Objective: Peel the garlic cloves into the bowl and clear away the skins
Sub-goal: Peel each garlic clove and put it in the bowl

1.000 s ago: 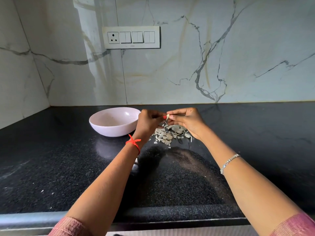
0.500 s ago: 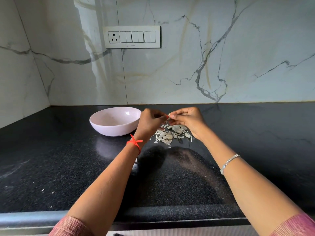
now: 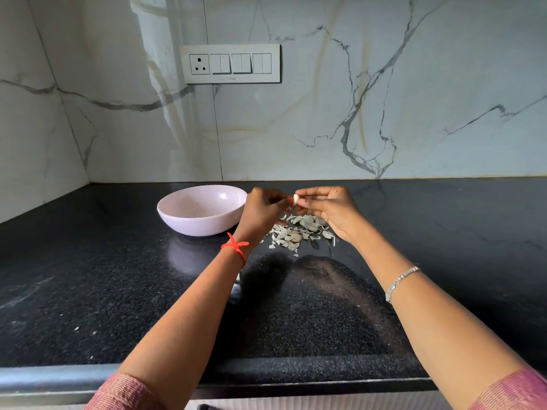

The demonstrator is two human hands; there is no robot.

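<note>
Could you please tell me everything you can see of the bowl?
The bowl is round, shallow and pale pink, with a glossy, ceramic-looking surface. It stands upright on the black counter, left of the pile of garlic skins. The left hand is beside its right rim; contact cannot be told. The visible part of its inside looks empty.

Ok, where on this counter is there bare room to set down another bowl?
Bare counter lies right of the right hand, back to the wall, and near-left, before the bowl. Crowded: the skins pile beside the bowl, under the garlic clove pinched by right and left hand.
</note>
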